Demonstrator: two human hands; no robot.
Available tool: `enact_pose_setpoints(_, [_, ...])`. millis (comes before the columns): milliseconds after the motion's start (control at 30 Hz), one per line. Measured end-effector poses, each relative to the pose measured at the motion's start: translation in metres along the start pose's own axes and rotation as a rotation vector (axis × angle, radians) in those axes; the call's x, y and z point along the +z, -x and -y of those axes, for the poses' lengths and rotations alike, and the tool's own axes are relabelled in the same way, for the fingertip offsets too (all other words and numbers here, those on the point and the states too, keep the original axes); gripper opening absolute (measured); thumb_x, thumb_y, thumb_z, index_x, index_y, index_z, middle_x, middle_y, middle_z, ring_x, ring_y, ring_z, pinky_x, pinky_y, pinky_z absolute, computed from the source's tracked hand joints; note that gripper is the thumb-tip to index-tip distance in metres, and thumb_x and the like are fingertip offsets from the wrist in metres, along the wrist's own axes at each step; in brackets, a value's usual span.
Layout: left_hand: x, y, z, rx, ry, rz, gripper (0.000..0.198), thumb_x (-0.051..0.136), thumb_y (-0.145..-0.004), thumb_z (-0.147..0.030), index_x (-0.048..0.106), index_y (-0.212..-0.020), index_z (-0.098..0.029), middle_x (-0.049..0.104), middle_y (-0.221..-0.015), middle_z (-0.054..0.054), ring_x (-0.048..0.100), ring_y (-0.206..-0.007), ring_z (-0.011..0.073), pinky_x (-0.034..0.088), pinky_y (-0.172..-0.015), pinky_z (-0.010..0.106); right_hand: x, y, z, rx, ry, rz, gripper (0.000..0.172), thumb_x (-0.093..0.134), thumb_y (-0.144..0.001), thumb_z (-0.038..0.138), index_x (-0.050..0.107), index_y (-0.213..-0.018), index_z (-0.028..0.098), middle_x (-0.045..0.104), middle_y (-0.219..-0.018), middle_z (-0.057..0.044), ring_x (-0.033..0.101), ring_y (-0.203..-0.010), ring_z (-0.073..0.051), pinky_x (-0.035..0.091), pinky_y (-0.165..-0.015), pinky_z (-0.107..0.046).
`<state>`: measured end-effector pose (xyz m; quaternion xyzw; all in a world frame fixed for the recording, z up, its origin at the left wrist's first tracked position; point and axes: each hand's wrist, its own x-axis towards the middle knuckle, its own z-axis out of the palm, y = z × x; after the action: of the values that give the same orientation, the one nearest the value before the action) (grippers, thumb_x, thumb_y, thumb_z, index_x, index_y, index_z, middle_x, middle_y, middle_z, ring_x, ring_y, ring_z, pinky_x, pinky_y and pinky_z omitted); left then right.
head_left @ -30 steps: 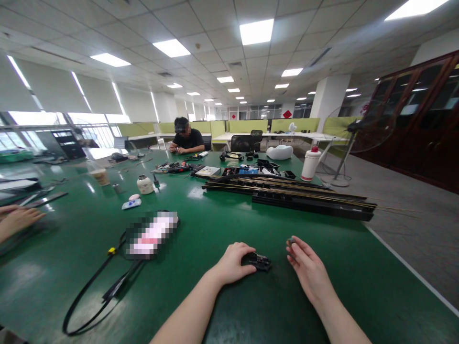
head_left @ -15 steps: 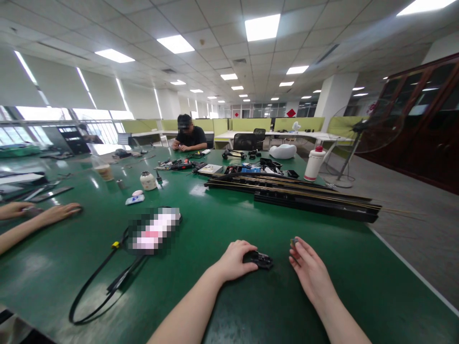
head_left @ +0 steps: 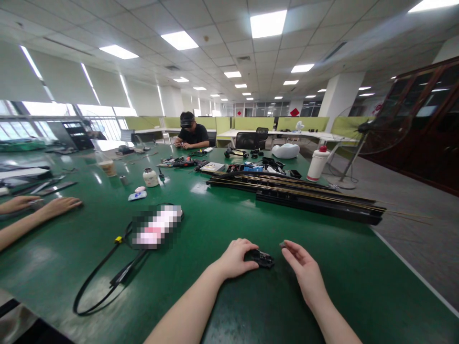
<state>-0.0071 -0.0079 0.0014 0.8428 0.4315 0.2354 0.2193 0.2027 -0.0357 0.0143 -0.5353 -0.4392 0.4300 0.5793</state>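
My left hand (head_left: 234, 258) rests on the green table (head_left: 201, 224) with its fingers curled over one end of a small black part (head_left: 263, 258), holding it down. My right hand (head_left: 300, 267) hovers just right of that part, thumb and forefinger pinched on a tiny dark piece (head_left: 282, 244) at the fingertips. The tiny piece is a short way above and right of the black part, not touching it.
A looped black cable (head_left: 103, 282) and a blurred pink-white object (head_left: 157, 227) lie to the left. Long black rails (head_left: 308, 196) cross the table's far right. Another person's hands (head_left: 53, 207) rest at the left edge. A person (head_left: 191, 134) sits at the far end. A white bottle (head_left: 318, 164) stands beyond the rails.
My right hand has moved a little left, bringing the pinched piece closer to the black part. My left hand has stayed put. The view has shifted slightly.
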Motion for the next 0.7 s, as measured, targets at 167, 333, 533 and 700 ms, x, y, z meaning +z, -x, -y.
enact_pose_setpoints(167, [0.0, 0.0, 0.001, 0.006, 0.001, -0.001, 0.045, 0.07, -0.072, -0.035, 0.058, -0.114, -0.024, 0.059, -0.109, 0.005, 0.051, -0.103, 0.0245, 0.038, -0.091, 0.036, 0.005, 0.004, -0.005, -0.105, 0.221, 0.104, 0.041, 0.069, -0.061, 0.047, 0.067, -0.092, 0.02, 0.07, -0.096, -0.008, 0.063, -0.09, -0.026, 0.048, -0.085, -0.044])
enact_pose_setpoints(333, [0.0, 0.0, 0.001, 0.007, 0.0, -0.006, 0.045, 0.07, -0.072, -0.036, 0.058, -0.114, -0.024, 0.06, -0.108, 0.005, 0.051, -0.102, 0.0245, 0.038, -0.091, 0.036, 0.009, 0.007, -0.012, -0.285, 0.405, 0.174, 0.028, 0.063, -0.071, 0.04, 0.068, -0.092, 0.024, 0.067, -0.103, -0.007, 0.059, -0.101, -0.026, 0.044, -0.092, -0.043])
enact_pose_setpoints(533, [0.002, -0.001, 0.003, 0.014, -0.012, -0.009, 0.044, 0.069, -0.073, -0.037, 0.058, -0.114, -0.024, 0.06, -0.108, 0.004, 0.052, -0.101, 0.0239, 0.038, -0.091, 0.035, 0.014, 0.008, -0.015, -0.398, 0.656, 0.352, 0.019, 0.061, -0.074, 0.03, 0.069, -0.09, 0.025, 0.067, -0.104, -0.007, 0.057, -0.103, -0.025, 0.042, -0.094, -0.044])
enact_pose_setpoints(700, [0.003, -0.001, 0.002, 0.006, -0.009, -0.006, 0.045, 0.071, -0.072, -0.034, 0.058, -0.114, -0.023, 0.06, -0.108, 0.004, 0.053, -0.101, 0.0236, 0.038, -0.092, 0.036, 0.013, 0.008, -0.014, -0.42, 0.779, 0.399, 0.02, 0.058, -0.077, 0.028, 0.068, -0.094, 0.025, 0.066, -0.107, -0.006, 0.057, -0.105, -0.024, 0.042, -0.094, -0.042])
